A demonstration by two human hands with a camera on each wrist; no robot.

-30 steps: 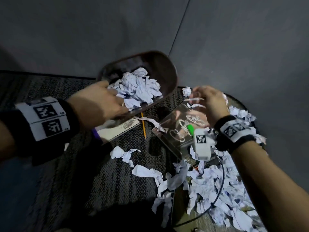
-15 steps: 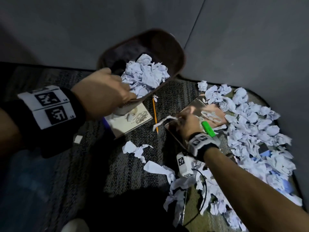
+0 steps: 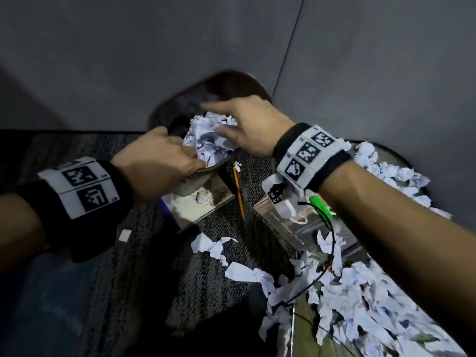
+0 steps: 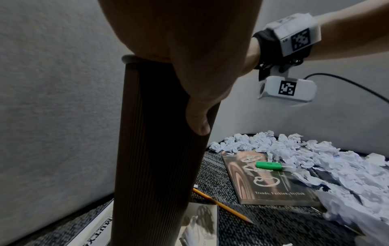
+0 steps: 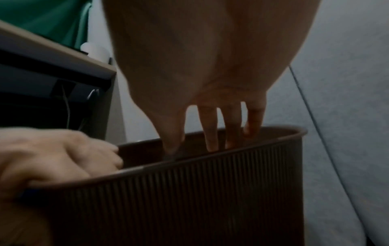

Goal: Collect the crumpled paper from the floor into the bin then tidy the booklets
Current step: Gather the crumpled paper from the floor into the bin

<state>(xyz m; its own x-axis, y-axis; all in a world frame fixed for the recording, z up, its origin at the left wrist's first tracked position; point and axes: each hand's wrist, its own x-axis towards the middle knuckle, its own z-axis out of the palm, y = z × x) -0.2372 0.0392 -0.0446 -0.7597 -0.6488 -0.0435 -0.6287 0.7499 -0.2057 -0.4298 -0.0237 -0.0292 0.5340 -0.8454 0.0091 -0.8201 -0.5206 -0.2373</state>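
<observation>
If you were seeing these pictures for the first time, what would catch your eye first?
The white crumpled paper heaped over the carpet at right. Then the dark ribbed bin, already stuffed with paper: the left hand grips its rim while the right hand spreads over its mouth. Nearby, a brown glossy booklet carries a green highlighter.

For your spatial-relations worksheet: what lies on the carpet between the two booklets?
A yellow pencil lies between the pale booklet and the brown glossy booklet, clearest in the left wrist view.

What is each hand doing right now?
Left hand: grips the bin by its rim.
Right hand: open, fingers spread over the paper in the bin.
</observation>
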